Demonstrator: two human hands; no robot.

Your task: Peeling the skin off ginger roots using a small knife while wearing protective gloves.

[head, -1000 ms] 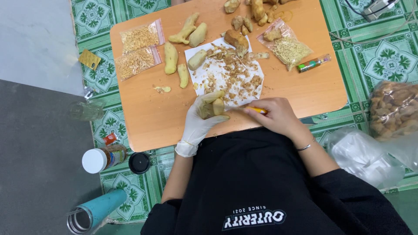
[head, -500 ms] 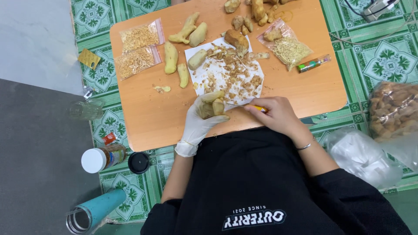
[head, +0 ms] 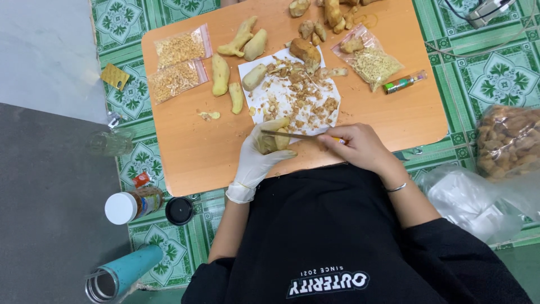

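Your gloved left hand (head: 256, 160) grips a ginger piece (head: 272, 135) at the table's near edge; your right hand (head: 360, 147) clasps a knife (head: 292, 135) against it; three clear bags (head: 179, 65) of chopped bits lie beyond, two left, one right.

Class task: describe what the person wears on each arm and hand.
The left hand wears a thin white glove bunched at the wrist, forearm bare. The right hand is ungloved, with a slim silver bracelet at the wrist. Black sleeves are pushed up toward the elbows.
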